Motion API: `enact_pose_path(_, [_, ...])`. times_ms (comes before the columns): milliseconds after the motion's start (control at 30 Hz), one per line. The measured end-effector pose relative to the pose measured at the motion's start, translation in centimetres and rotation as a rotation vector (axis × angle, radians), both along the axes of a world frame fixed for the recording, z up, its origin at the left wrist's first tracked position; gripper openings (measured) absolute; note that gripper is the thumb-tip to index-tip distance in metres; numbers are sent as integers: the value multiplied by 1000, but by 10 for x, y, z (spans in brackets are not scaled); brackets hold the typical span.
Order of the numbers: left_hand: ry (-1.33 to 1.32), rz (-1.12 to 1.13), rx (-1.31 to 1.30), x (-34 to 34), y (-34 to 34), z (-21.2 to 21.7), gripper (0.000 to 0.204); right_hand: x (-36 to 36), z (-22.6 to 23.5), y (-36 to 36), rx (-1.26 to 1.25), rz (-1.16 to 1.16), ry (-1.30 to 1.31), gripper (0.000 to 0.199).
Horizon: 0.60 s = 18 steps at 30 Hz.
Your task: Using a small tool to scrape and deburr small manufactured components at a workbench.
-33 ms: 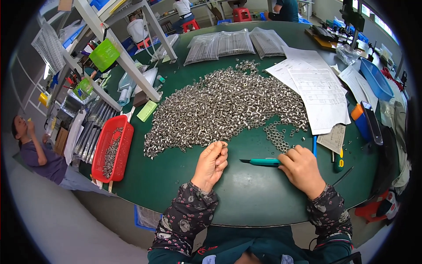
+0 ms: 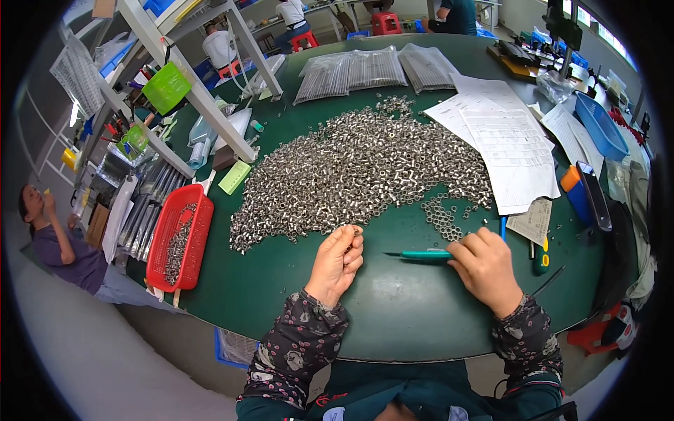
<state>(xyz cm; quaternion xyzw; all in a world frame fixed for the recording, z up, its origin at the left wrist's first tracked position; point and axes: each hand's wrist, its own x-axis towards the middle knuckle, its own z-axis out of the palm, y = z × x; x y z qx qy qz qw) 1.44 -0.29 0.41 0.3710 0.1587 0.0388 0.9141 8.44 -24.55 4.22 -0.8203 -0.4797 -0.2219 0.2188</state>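
At the lower middle of the frame, the person's left hand (image 2: 337, 261) is curled, its fingertips pinching one small silver metal ring (image 2: 356, 229) at the near edge of the large heap of small silver metal rings (image 2: 365, 165). To its right, the right hand (image 2: 486, 266) grasps the handle of a thin teal-handled pointed tool (image 2: 420, 256), which lies nearly flat on the round dark green table (image 2: 393, 309) with its metal tip pointing left, toward the left hand.

Above the right hand, a little group of rings laid flat (image 2: 444, 217) sits apart from the heap. Farther right are white printed paper sheets (image 2: 502, 144) and a blue plastic tray (image 2: 600, 126). At the left edge of the table stands a red plastic basket (image 2: 177, 238) holding more metal parts.

The ring looks small and smooth, so it could slip from the fingertips and vanish into the heap. The sharp tip is near the left fingers; a hasty push could prick them. A sleeve could also drag loose rings off the table.
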Motion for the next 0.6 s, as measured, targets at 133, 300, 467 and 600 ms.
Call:
enact_pose_path(133, [-44, -18, -12, 3, 3, -2, 17, -1, 0, -2, -74, 23, -16, 21])
enact_pose_path(300, [-64, -6, 41, 2, 3, 2, 15, -3, 5, -1, 158, 35, 121, 23])
enact_pose_path(467, [-93, -9, -4, 1, 3, -2, 14, -5, 5, -1, 7, 55, 270, 29])
enact_pose_path(600, [-96, -2, 85, 2, 0, -1, 12, -7, -9, -1, 233, 91, 532, 30])
